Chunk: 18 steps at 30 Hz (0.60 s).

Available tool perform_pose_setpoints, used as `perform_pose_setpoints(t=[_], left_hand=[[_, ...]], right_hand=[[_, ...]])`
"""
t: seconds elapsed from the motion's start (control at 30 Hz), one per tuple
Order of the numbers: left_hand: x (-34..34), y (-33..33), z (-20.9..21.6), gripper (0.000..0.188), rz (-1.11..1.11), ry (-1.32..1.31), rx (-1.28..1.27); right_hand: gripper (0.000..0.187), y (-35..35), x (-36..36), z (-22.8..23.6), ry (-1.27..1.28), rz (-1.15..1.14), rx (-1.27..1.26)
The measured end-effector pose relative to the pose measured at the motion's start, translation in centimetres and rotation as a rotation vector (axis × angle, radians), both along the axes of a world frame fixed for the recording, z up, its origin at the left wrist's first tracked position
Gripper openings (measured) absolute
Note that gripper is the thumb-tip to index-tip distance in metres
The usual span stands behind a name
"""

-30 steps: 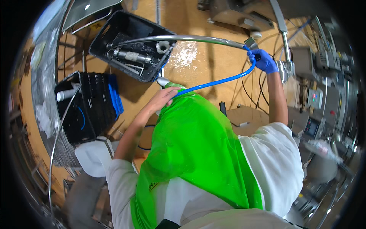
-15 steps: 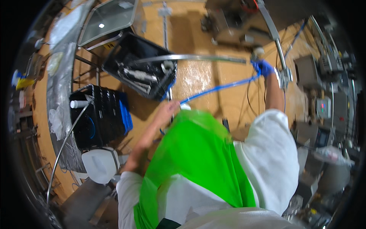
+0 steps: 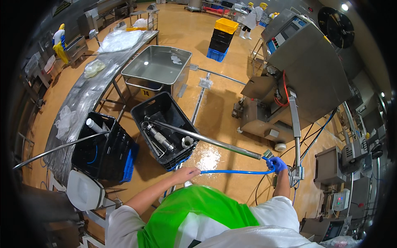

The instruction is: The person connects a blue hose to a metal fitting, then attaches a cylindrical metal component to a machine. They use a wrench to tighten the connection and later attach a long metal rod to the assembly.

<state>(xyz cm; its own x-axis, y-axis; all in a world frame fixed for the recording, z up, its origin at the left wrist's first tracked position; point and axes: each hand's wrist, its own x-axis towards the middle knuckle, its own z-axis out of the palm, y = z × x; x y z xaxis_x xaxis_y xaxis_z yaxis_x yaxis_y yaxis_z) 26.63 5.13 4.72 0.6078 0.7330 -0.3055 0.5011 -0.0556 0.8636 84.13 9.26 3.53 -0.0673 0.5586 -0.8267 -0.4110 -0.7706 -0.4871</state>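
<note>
A factory: steel tub (image 3: 161, 68), long steel table (image 3: 87, 98) left of it, bulky machine (image 3: 310, 68) right, white-coated worker (image 3: 252, 19) beyond.

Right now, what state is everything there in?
Left hand: bare, closed on hose.
Right hand: gloved, closed on hose.
Hose: bent near right hand.
Tube: slanting.
Black crate under tube: open, metal parts inside.
Steel tub: open-topped.
Yellow crate: stacked on dark crates.
Control box: lights on.

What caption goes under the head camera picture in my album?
A bare left hand and a gloved right hand hold a blue hose.
</note>
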Motion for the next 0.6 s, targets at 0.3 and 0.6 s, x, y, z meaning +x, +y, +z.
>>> perform_pose_setpoints(t=[0.3, 0.6], left_hand=[[-0.7, 1.0, -0.4, 0.044, 0.021, -0.019, 0.086], [-6.6, -0.9, -3.4, 0.041, 0.226, -0.141, 0.146]], right_hand=[[0.015, 0.7, 2.2, 0.6, -0.055, -0.009, -0.052], [0.013, 7.4, -10.2, -0.3, -0.178, 0.49, 0.207]])
